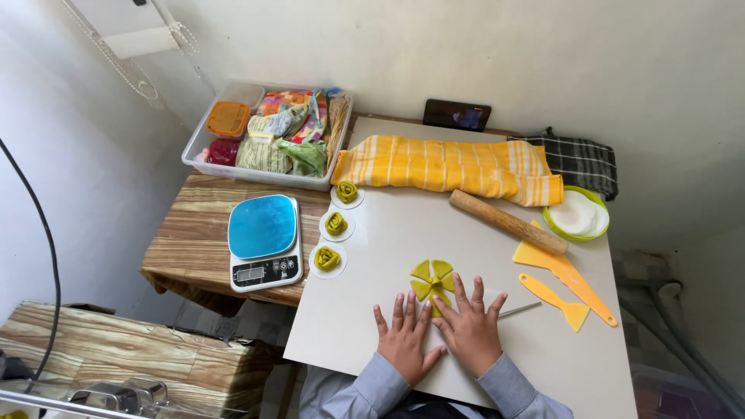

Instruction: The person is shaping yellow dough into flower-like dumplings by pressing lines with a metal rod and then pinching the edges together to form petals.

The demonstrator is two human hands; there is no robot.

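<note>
A yellow-green dough piece (432,279) cut into fan-like petals lies on the white board (372,310). My left hand (405,341) rests flat on the board just below it, fingers spread, holding nothing. My right hand (470,327) lies flat beside the left, its fingertips touching the dough's lower right edge. Three rolled dough roses (336,224) sit on small white discs in a column along the board's left edge. A thin metal tool (520,309) lies just right of my right hand.
A wooden rolling pin (507,222), two yellow plastic scrapers (563,283), a green-rimmed bowl (577,215) and a yellow striped towel (450,167) lie further back. A blue kitchen scale (264,240) and a clear storage bin (268,136) stand on the left table.
</note>
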